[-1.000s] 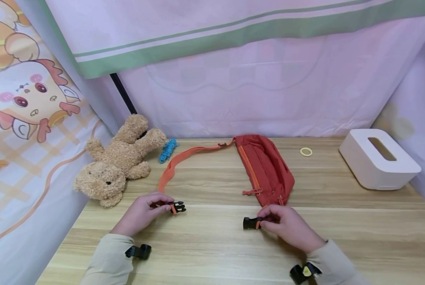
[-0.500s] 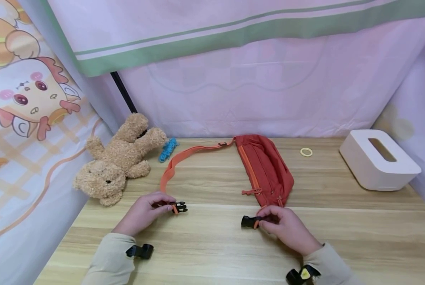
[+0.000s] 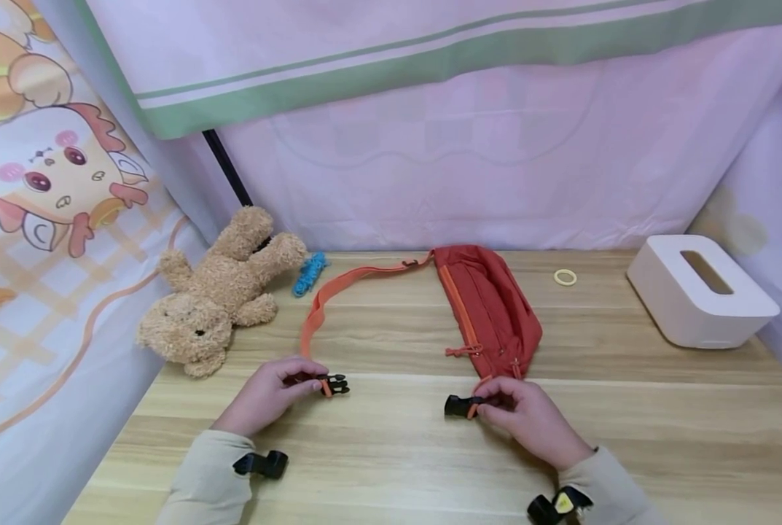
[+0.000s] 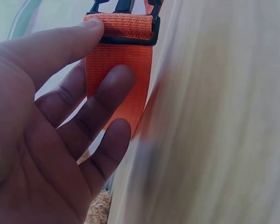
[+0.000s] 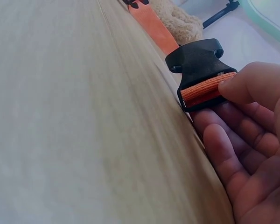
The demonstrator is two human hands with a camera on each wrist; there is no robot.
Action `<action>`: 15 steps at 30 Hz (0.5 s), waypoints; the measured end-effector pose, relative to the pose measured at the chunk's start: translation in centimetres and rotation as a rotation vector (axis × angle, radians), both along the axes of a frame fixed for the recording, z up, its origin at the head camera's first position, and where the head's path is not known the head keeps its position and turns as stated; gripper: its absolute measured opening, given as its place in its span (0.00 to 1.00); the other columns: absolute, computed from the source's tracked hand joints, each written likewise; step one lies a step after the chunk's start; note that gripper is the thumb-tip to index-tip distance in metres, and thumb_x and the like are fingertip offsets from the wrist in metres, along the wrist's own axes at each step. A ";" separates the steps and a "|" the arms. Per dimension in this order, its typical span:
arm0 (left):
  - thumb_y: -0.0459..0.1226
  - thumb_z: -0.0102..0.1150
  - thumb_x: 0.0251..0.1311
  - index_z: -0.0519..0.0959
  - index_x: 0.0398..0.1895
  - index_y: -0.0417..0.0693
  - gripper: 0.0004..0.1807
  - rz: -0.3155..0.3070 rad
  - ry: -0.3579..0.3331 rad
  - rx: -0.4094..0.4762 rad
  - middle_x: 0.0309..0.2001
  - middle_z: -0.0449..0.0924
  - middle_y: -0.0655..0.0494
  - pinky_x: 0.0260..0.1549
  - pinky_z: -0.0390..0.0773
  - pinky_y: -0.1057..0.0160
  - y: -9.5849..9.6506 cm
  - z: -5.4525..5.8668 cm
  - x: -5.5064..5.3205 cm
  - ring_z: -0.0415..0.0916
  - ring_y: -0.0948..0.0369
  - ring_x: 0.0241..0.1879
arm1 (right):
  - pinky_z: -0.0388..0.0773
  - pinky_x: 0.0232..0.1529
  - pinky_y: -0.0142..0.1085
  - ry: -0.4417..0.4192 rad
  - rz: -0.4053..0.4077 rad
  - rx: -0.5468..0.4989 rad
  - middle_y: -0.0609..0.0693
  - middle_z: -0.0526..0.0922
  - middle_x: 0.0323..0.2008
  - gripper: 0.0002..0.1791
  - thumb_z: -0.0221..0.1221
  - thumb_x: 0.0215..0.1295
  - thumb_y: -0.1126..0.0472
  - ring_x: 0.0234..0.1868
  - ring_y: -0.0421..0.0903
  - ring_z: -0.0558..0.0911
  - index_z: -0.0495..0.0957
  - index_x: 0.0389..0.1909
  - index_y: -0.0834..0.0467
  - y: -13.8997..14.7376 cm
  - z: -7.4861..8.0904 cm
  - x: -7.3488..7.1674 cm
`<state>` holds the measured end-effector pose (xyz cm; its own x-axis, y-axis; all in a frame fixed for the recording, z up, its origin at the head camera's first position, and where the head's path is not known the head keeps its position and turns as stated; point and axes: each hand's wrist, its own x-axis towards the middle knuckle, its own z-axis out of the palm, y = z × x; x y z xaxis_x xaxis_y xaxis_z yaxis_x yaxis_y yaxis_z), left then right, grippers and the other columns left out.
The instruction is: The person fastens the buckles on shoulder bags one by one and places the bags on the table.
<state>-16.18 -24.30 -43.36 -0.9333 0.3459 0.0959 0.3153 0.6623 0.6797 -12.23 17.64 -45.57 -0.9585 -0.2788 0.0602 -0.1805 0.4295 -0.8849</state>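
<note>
A red waist bag (image 3: 485, 310) lies on the table, its orange strap (image 3: 348, 277) curving left to my left hand (image 3: 269, 394). Thumb and fingers of that hand pinch the pronged buckle half (image 3: 334, 384), prongs pointing right. In the left wrist view the thumb presses the orange webbing (image 4: 123, 60) at the buckle's bar. My right hand (image 3: 535, 419) pinches the black socket half of the buckle (image 3: 459, 406) at the bag's near end. Its opening faces left, as the right wrist view shows the socket (image 5: 200, 60) up close. A gap separates the two halves.
A brown teddy bear (image 3: 213, 295) lies at the left, with a blue cord bundle (image 3: 310, 274) beside it. To the right are a pale yellow ring (image 3: 565, 277) and a white tissue box (image 3: 702, 292). Curtains hang behind the wooden table (image 3: 391, 467).
Over the last second my left hand has shifted slightly right with the pronged buckle half. The right hand moved a touch left, then stayed nearly still. The bag has barely moved.
</note>
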 end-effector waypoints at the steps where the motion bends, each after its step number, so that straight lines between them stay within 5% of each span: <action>1: 0.41 0.67 0.63 0.86 0.49 0.58 0.12 0.000 -0.004 0.004 0.46 0.84 0.67 0.51 0.78 0.56 0.1 0.0 0.1 0.80 0.62 0.49 | 0.77 0.37 0.32 -0.002 0.001 -0.002 0.46 0.84 0.38 0.07 0.68 0.61 0.65 0.36 0.39 0.78 0.84 0.39 0.53 0.0 0.0 0.0; 15: 0.43 0.67 0.63 0.86 0.49 0.60 0.12 -0.025 -0.037 0.035 0.46 0.84 0.68 0.51 0.78 0.57 1.2 -0.2 0.3 0.79 0.63 0.49 | 0.78 0.37 0.32 -0.016 -0.001 -0.020 0.47 0.84 0.39 0.07 0.68 0.61 0.66 0.37 0.39 0.79 0.84 0.39 0.54 0.0 -0.1 0.0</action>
<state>-15.93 -23.13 -43.59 -0.9277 0.3659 0.0741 0.3055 0.6299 0.7141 -12.25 17.63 -45.62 -0.9597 -0.2765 0.0503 -0.1656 0.4122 -0.8959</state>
